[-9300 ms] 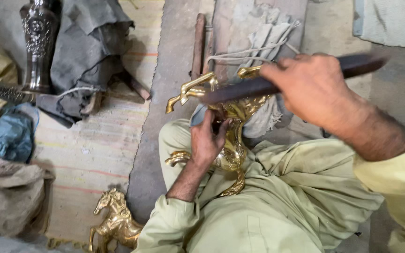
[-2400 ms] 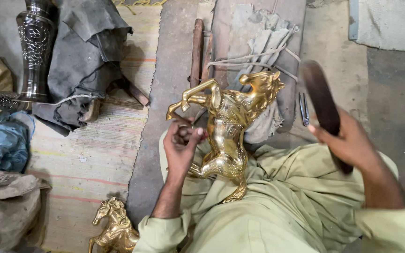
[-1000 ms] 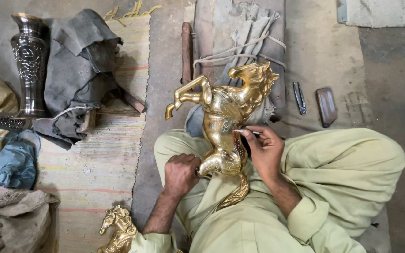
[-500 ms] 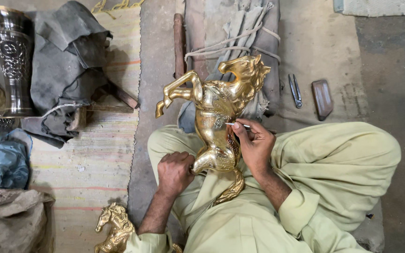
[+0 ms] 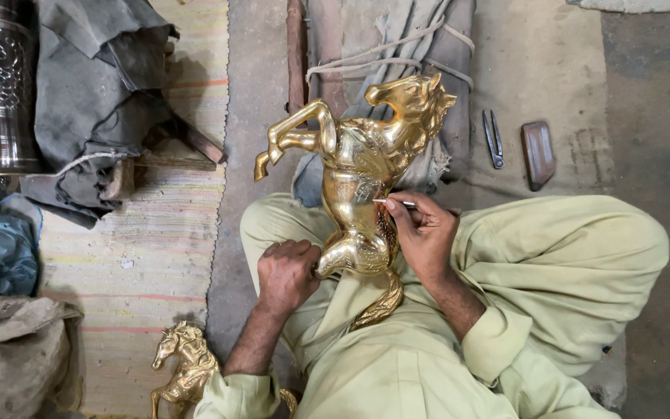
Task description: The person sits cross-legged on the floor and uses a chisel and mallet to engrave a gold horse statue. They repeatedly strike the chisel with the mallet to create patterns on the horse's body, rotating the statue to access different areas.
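A brass horse (image 5: 362, 186), rearing with its forelegs raised, stood on the lap of a person seated cross-legged on the floor, its curled tail trailing down between the knees. The left hand (image 5: 287, 273) was closed around the horse's hind leg at its base, steadying the figure. The right hand (image 5: 422, 233) pinched a thin metal tool (image 5: 394, 203) between thumb and fingers, its tip laid against the horse's flank. Behind the horse lay a grey cloth bundle (image 5: 420, 70) bound with rope (image 5: 385, 58), with a wooden stick (image 5: 297, 50) beside it. A pair of small pincers (image 5: 493, 138) and a brown block (image 5: 539, 154) rested on the ground to the right, well apart from the hands. A second, smaller brass horse (image 5: 182, 368) stood on a striped mat (image 5: 149, 256) near the left elbow. Farther left were a dark engraved vase (image 5: 1, 85), a heap of grey cloth (image 5: 98, 93) and a blue rag (image 5: 0, 244).
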